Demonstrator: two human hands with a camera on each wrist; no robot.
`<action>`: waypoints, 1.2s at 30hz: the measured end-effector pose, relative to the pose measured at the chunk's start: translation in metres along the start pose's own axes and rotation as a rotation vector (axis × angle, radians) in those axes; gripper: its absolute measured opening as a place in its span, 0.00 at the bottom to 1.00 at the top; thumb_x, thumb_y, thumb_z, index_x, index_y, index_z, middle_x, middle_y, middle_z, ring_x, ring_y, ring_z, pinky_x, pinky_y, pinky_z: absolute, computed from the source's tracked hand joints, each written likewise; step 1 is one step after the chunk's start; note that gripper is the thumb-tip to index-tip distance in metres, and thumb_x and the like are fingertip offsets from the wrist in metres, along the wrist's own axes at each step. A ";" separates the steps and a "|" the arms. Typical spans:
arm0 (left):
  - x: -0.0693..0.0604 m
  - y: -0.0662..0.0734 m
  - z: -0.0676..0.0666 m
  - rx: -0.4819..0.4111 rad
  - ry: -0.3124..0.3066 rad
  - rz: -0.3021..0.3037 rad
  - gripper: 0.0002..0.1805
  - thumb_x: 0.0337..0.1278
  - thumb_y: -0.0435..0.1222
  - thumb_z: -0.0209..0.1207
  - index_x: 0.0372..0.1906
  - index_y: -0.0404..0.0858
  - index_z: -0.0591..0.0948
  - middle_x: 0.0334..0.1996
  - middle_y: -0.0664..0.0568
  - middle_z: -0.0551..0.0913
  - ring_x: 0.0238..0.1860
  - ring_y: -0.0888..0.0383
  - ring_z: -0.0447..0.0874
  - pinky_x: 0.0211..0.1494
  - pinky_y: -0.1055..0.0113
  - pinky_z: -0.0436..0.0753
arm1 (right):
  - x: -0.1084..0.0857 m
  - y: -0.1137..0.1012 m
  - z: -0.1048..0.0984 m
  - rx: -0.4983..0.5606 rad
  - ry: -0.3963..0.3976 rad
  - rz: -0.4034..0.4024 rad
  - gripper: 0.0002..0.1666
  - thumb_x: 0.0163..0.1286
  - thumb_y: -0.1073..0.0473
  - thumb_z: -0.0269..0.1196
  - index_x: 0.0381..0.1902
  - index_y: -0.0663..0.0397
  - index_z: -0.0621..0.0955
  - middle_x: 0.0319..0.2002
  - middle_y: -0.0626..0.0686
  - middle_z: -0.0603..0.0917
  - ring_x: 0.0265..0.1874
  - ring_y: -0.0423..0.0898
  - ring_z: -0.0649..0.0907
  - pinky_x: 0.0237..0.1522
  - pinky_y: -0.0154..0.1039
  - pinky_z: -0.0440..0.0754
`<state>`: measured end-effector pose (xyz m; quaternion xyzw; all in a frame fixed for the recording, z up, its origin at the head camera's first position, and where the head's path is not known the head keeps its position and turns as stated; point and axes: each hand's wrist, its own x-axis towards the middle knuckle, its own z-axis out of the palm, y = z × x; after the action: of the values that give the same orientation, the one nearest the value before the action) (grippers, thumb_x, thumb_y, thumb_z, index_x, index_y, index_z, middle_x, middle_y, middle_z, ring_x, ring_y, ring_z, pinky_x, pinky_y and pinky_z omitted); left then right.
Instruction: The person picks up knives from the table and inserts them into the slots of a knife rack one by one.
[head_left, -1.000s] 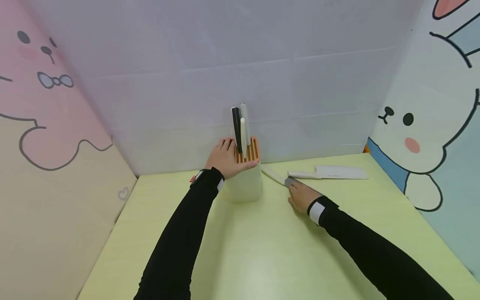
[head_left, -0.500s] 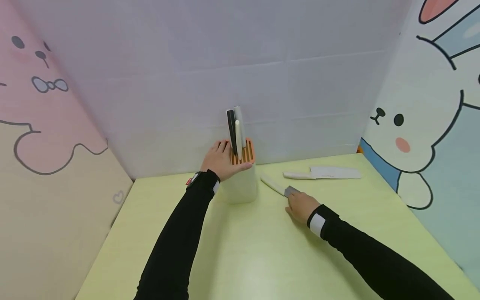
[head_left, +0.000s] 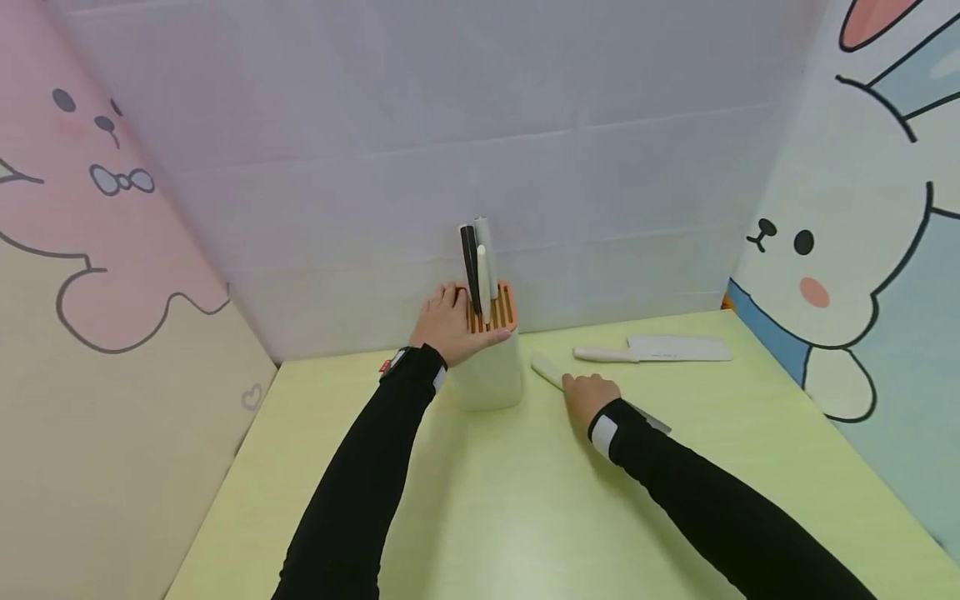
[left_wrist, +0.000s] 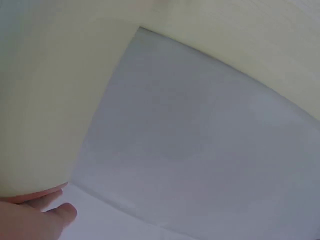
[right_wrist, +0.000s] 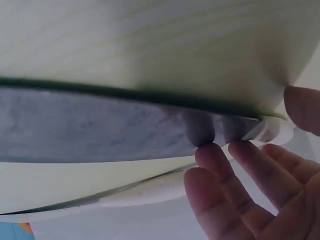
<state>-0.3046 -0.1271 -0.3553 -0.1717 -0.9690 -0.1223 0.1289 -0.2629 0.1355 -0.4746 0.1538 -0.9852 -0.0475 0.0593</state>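
Pinching the blade [right_wrist: 90,125] could cut the right hand [head_left: 588,398], loosely parted around the knife [head_left: 546,368] at three o'clock from the block [head_left: 487,375] the spread left hand [head_left: 448,325] touches.

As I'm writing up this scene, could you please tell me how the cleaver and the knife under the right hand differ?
The cleaver lies nearly parallel to the back wall, while the knife slants across the table. The right hand partly hides the knife, while the cleaver is untouched and fully visible in the head view. Both have pale handles pointing left, toward the knife block.
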 end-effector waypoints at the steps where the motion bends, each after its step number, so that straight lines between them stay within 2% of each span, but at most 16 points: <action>1: -0.002 0.000 -0.002 0.003 0.003 -0.009 0.62 0.40 0.79 0.46 0.68 0.33 0.65 0.67 0.42 0.64 0.69 0.46 0.57 0.72 0.52 0.56 | 0.001 0.000 0.003 -0.005 -0.004 -0.005 0.05 0.67 0.65 0.61 0.33 0.56 0.74 0.19 0.53 0.77 0.20 0.53 0.78 0.17 0.46 0.78; 3: -0.008 0.000 -0.006 0.034 0.016 -0.024 0.62 0.41 0.79 0.47 0.69 0.32 0.65 0.68 0.40 0.63 0.71 0.44 0.55 0.73 0.50 0.54 | 0.001 0.001 0.006 -0.013 -0.005 -0.010 0.04 0.67 0.67 0.59 0.33 0.56 0.74 0.19 0.53 0.76 0.20 0.53 0.78 0.17 0.46 0.78; 6: -0.017 0.003 -0.008 0.101 0.035 -0.016 0.59 0.48 0.76 0.44 0.70 0.30 0.63 0.70 0.38 0.62 0.73 0.42 0.52 0.73 0.49 0.52 | 0.000 0.003 0.005 -0.009 0.011 0.004 0.05 0.67 0.68 0.59 0.33 0.57 0.73 0.19 0.54 0.76 0.20 0.54 0.78 0.17 0.47 0.78; 10: -0.030 0.009 -0.002 0.181 0.029 0.028 0.55 0.59 0.72 0.38 0.72 0.28 0.59 0.71 0.37 0.59 0.73 0.41 0.49 0.74 0.48 0.51 | -0.002 0.004 -0.001 -0.011 0.017 0.009 0.06 0.65 0.69 0.61 0.35 0.58 0.74 0.21 0.55 0.78 0.21 0.55 0.78 0.18 0.48 0.78; 13: -0.037 0.014 0.004 0.194 0.044 0.050 0.51 0.63 0.69 0.36 0.72 0.28 0.58 0.71 0.37 0.60 0.73 0.42 0.49 0.74 0.49 0.50 | -0.002 0.003 -0.002 -0.013 0.014 -0.014 0.06 0.65 0.69 0.61 0.37 0.59 0.74 0.22 0.55 0.80 0.23 0.55 0.79 0.18 0.48 0.79; 16: -0.041 0.018 0.009 0.163 0.086 0.054 0.48 0.66 0.66 0.37 0.71 0.28 0.60 0.69 0.37 0.63 0.72 0.42 0.53 0.75 0.51 0.49 | -0.001 0.001 -0.001 -0.017 0.037 -0.034 0.05 0.65 0.70 0.60 0.36 0.59 0.74 0.22 0.55 0.80 0.25 0.55 0.79 0.19 0.48 0.79; 21: -0.043 0.018 0.020 0.143 0.168 0.056 0.46 0.66 0.64 0.42 0.69 0.27 0.64 0.65 0.37 0.70 0.69 0.43 0.62 0.74 0.52 0.53 | 0.000 -0.001 0.001 -0.022 0.097 -0.068 0.05 0.65 0.71 0.61 0.34 0.60 0.75 0.22 0.56 0.79 0.25 0.53 0.78 0.18 0.47 0.79; 29: -0.042 0.016 0.029 0.188 0.279 0.106 0.46 0.61 0.63 0.49 0.66 0.27 0.67 0.58 0.38 0.76 0.61 0.45 0.71 0.71 0.53 0.61 | -0.003 0.001 -0.001 -0.080 0.111 -0.102 0.09 0.63 0.71 0.63 0.37 0.65 0.74 0.26 0.59 0.75 0.29 0.55 0.76 0.20 0.43 0.79; 32: -0.042 0.016 0.028 0.204 0.297 0.118 0.46 0.60 0.63 0.51 0.65 0.26 0.67 0.57 0.39 0.77 0.59 0.45 0.73 0.70 0.53 0.63 | -0.001 0.003 -0.008 -0.076 0.136 -0.107 0.10 0.62 0.72 0.63 0.40 0.67 0.74 0.27 0.61 0.77 0.29 0.57 0.77 0.20 0.45 0.81; 36: -0.043 0.016 0.025 0.217 0.287 0.120 0.46 0.59 0.62 0.53 0.65 0.26 0.67 0.56 0.38 0.77 0.59 0.45 0.73 0.69 0.53 0.64 | 0.003 0.007 -0.020 -0.067 0.149 -0.127 0.12 0.64 0.72 0.62 0.44 0.70 0.74 0.31 0.64 0.79 0.32 0.60 0.79 0.27 0.47 0.83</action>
<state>-0.2653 -0.1185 -0.3882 -0.1950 -0.9363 -0.0323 0.2904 -0.2650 0.1403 -0.4538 0.2171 -0.9641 -0.0727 0.1343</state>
